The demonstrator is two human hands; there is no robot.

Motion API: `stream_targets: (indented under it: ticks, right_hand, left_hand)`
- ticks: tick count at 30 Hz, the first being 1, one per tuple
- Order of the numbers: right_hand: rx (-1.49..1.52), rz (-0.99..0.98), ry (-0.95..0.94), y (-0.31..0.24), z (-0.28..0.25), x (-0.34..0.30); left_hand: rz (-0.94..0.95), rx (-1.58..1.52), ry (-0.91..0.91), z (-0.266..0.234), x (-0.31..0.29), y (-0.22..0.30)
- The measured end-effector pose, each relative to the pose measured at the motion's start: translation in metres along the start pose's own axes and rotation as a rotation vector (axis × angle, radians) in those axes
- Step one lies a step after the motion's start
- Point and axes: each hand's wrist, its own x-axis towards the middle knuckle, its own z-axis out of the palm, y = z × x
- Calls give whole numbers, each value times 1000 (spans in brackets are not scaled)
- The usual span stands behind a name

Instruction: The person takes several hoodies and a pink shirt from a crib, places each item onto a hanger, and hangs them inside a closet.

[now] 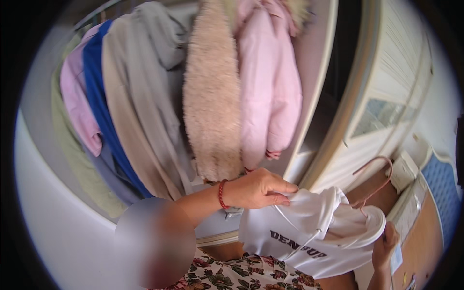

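A white hooded sweatshirt [295, 232] with dark lettering on its chest spreads out in front of me. My left hand [263, 188], with a red braided bracelet at the wrist, pinches the cloth at one shoulder between thumb and fingers. At the other shoulder, my right hand [385, 244] grips the cloth near the hood, its fingers partly hidden behind the fabric. A pinkish copper-coloured hanger [388, 174] sits inside the sweatshirt, and its hook sticks up out of the neck opening. White drawstrings hang down the front.
An open wardrobe holds hanging clothes, among them a fluffy beige coat [211, 92], a pink jacket [270, 82], a grey garment [154, 87] and a blue one [99, 72]. A pale wardrobe door [382, 82] stands at the right. Beyond it is a blue patterned panel [442, 188].
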Motion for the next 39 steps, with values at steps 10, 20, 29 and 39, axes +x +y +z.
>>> stream_targets:
  ticks: [10, 20, 29, 39]
  right_hand:
    - [986, 447, -759, -59, 33, 57]
    - [1018, 244, -1144, -120, 30, 95]
    - [1076, 313, -894, -178, 10, 108]
    - [1058, 22, -187, -269, 33, 151]
  left_hand:
    - [55, 699, 349, -39, -66, -2]
    - [62, 760, 621, -52, -107, 19]
    - [-183, -260, 809, -72, -119, -19]
    - [-113, -1252, 623, -126, -118, -86]
